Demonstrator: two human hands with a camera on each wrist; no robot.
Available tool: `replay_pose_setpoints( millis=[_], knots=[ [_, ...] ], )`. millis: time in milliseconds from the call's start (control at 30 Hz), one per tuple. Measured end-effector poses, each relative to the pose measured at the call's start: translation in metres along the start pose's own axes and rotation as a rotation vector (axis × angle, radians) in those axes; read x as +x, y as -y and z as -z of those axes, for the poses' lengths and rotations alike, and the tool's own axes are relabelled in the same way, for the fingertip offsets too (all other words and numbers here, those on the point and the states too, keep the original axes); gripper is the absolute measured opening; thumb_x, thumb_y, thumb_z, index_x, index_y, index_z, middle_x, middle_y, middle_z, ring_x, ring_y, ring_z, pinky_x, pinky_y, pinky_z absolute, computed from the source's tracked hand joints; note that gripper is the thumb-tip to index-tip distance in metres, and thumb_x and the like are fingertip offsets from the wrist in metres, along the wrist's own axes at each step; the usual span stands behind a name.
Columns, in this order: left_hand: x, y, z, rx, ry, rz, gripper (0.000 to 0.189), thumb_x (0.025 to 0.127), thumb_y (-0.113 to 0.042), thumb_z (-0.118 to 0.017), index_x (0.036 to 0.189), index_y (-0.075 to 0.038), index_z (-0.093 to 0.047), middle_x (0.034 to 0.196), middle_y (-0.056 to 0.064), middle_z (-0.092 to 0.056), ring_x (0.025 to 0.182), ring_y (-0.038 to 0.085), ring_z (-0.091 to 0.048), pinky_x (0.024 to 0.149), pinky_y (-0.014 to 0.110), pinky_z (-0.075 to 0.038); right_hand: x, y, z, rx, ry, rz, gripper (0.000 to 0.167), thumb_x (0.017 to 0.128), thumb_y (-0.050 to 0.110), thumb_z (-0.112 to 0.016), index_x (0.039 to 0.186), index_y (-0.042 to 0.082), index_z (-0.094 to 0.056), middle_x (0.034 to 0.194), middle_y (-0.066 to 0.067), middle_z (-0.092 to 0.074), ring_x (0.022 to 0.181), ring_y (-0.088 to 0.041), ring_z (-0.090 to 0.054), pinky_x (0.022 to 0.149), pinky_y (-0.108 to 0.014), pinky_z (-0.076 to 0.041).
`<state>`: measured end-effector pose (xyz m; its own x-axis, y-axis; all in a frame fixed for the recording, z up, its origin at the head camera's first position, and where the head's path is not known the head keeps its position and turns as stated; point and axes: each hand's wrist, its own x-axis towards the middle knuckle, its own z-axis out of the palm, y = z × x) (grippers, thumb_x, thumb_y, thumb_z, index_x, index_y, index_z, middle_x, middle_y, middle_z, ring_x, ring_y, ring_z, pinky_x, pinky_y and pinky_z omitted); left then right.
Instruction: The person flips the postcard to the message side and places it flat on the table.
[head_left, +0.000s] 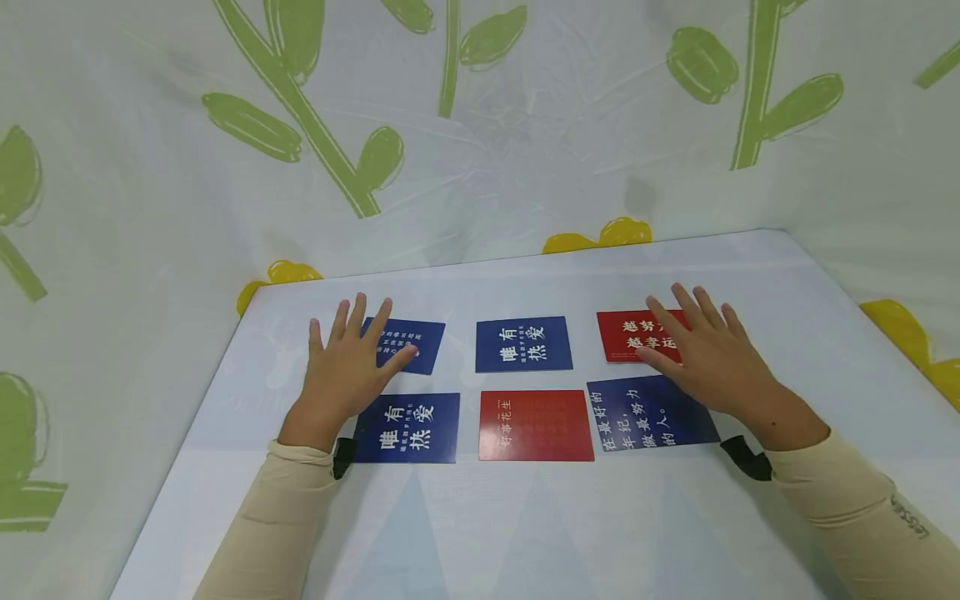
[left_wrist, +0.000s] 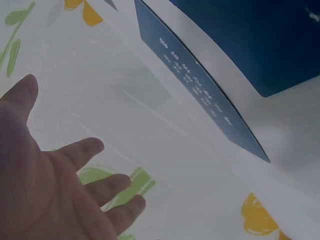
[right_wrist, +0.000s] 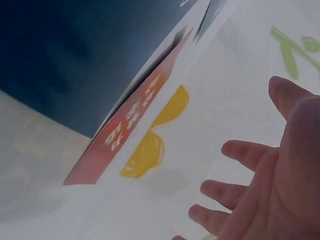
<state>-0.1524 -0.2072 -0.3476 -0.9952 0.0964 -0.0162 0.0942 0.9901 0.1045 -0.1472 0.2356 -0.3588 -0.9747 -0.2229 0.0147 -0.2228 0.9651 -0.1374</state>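
Observation:
Two rows of printed cards lie on a white table. My left hand, fingers spread, hovers over the left end, partly covering a blue card with small white writing. Just below that hand is a blue card with large white characters. On the right, my spread right hand hides part of a red card with white characters and a blue card with lines of writing. Between the hands are another blue card and a plain-looking red card. Neither hand holds anything.
The white table carries pale blue triangles near its front. Behind and beside it hangs a white cloth printed with green leaves and yellow flowers. A dark band shows at the right wrist.

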Motion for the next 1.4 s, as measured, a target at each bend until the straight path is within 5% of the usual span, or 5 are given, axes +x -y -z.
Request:
replay_pose_setpoints(
  millis=[133, 300, 567, 900, 1400],
  knots=[
    [0.000, -0.006, -0.001, 0.009, -0.069, -0.035, 0.076, 0.097, -0.059, -0.050, 0.159, -0.021, -0.027, 0.164, 0.018, -0.024, 0.150, 0.042, -0.025, 0.119, 0.066, -0.018, -0.002, 0.005, 0.003, 0.031, -0.056, 0.025, 0.078, 0.090, 0.041, -0.069, 0.154, 0.012, -0.036, 0.159, -0.027, -0.024, 0.146, -0.050, -0.020, 0.115, -0.071, -0.018],
    [-0.003, -0.020, -0.001, 0.003, -0.241, -0.133, 0.055, 0.096, -0.046, -0.061, 0.142, -0.015, -0.056, 0.142, 0.017, -0.057, 0.128, 0.039, -0.055, 0.099, 0.058, -0.047, -0.007, 0.015, 0.009, 0.104, -0.126, 0.061, 0.062, 0.087, 0.031, -0.075, 0.141, 0.008, -0.055, 0.145, -0.025, -0.047, 0.133, -0.048, -0.042, 0.104, -0.069, -0.039],
    [-0.003, -0.051, -0.005, -0.008, -0.459, -0.339, 0.030, 0.092, -0.032, -0.071, 0.116, -0.014, -0.074, 0.109, 0.010, -0.075, 0.097, 0.029, -0.071, 0.078, 0.043, -0.058, -0.021, 0.024, 0.009, 0.144, -0.191, 0.140, 0.045, 0.083, 0.022, -0.081, 0.125, 0.010, -0.069, 0.127, -0.023, -0.063, 0.118, -0.044, -0.058, 0.086, -0.059, -0.055],
    [-0.002, -0.092, -0.005, -0.080, -0.512, -0.473, 0.025, 0.089, -0.029, -0.076, 0.109, -0.014, -0.076, 0.096, 0.004, -0.076, 0.086, 0.021, -0.071, 0.076, 0.035, -0.058, -0.027, 0.023, 0.008, 0.167, -0.148, 0.133, 0.045, 0.081, 0.021, -0.083, 0.124, 0.012, -0.071, 0.128, -0.024, -0.063, 0.120, -0.047, -0.057, 0.087, -0.058, -0.056],
    [0.003, -0.149, -0.009, -0.106, -0.482, -0.590, 0.030, 0.086, -0.033, -0.079, 0.112, -0.018, -0.076, 0.100, 0.000, -0.076, 0.087, 0.015, -0.071, 0.079, 0.030, -0.058, -0.016, -0.003, 0.002, 0.257, -0.066, 0.105, 0.034, 0.084, 0.016, -0.080, 0.115, 0.005, -0.072, 0.110, -0.015, -0.071, 0.103, -0.033, -0.065, 0.086, -0.052, -0.057]
  ],
)
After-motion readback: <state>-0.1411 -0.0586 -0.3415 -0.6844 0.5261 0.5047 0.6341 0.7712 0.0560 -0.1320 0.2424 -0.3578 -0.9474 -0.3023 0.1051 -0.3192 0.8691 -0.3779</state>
